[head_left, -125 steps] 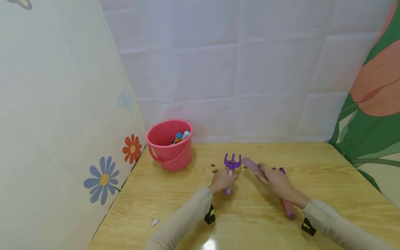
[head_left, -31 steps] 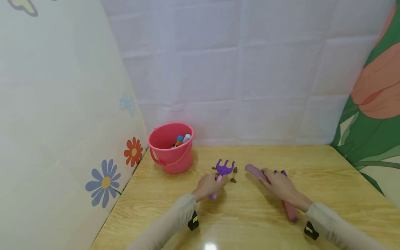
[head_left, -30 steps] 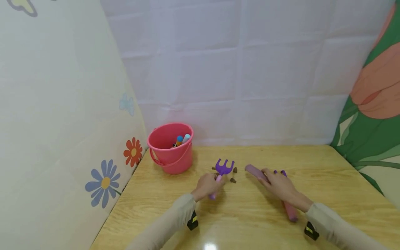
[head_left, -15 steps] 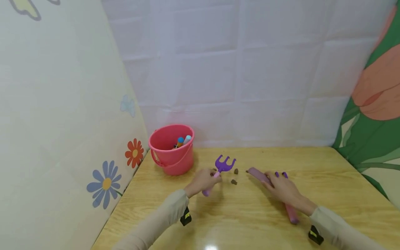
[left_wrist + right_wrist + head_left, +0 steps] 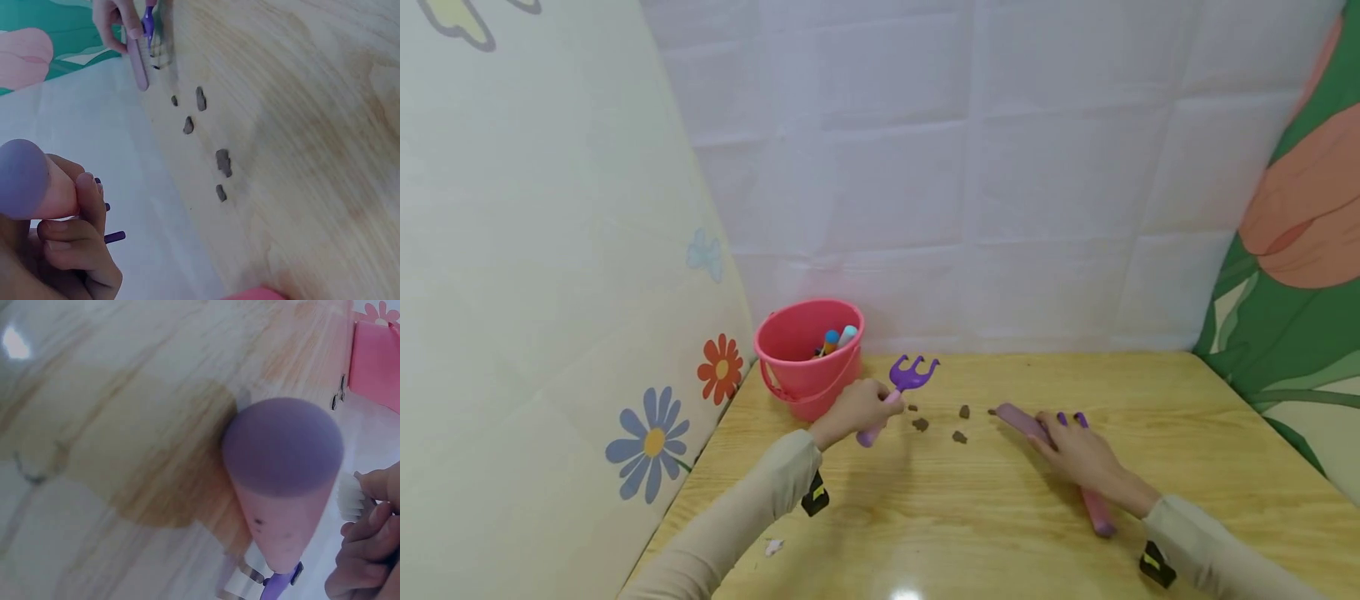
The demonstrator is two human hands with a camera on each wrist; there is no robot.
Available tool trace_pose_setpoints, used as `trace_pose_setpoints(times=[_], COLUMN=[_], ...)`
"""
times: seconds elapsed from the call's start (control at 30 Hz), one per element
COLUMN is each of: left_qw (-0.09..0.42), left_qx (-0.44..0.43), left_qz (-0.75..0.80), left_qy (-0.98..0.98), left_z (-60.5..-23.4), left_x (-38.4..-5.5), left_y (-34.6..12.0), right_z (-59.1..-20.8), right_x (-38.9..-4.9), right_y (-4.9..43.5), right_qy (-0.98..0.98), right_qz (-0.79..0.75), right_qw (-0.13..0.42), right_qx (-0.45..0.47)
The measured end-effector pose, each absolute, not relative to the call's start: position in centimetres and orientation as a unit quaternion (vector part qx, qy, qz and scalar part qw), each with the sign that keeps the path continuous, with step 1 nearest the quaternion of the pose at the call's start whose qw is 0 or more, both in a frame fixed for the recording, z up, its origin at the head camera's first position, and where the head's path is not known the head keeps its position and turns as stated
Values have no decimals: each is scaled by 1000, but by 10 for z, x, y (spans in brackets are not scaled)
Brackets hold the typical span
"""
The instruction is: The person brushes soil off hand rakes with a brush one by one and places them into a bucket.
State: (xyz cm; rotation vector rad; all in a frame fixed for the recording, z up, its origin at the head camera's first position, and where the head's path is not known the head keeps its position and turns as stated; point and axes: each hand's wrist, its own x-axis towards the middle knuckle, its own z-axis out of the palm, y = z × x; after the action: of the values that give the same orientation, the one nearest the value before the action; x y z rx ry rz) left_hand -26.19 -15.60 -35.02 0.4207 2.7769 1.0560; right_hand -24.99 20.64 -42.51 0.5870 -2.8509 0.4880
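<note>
My left hand (image 5: 861,410) grips the pink handle of a toy hand rake (image 5: 910,377), its purple tines raised above the table near the bucket. In the left wrist view the rounded end of that handle (image 5: 25,181) fills the near side. Several brown clumps (image 5: 920,425) lie scattered between my hands. With my right hand (image 5: 1078,452) I hold a lavender-backed brush (image 5: 1021,419), low over the table; its white bristles (image 5: 351,499) show in the right wrist view. A second rake (image 5: 1097,510), pink-handled, lies beneath my right hand, partly hidden by it.
A pink bucket (image 5: 811,377) stands at the back left, with a few tubes (image 5: 831,340) inside. A small white scrap (image 5: 773,547) lies at the front left of the wooden table (image 5: 970,517). White sheeting (image 5: 970,208) closes off the back; printed panels flank both sides.
My left hand has lifted the rake off the clumps and carried it left toward the bucket, uncovering clumps that it hid. The right hand with the brush has barely shifted.
</note>
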Motion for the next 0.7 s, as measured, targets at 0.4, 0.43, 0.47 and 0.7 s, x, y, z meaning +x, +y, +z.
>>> trace_pose_setpoints(times=[0.4, 0.43, 0.47, 0.7], left_qw=[84, 84, 84, 36], left_qx=[140, 140, 141, 141], left_qz=[378, 382, 384, 344], left_qy=[911, 910, 909, 928], left_z=[-320, -317, -314, -294], left_x=[-255, -254, -254, -257], left_y=[-175, -176, -177, -189], right_z=[-427, -427, -427, -427], right_x=[-250, -250, -251, -250], right_y=[206, 207, 207, 206], right_qy=[-961, -961, -961, -957], right_qz=[160, 160, 160, 163], right_qw=[109, 109, 110, 120], right_qx=[198, 197, 196, 206])
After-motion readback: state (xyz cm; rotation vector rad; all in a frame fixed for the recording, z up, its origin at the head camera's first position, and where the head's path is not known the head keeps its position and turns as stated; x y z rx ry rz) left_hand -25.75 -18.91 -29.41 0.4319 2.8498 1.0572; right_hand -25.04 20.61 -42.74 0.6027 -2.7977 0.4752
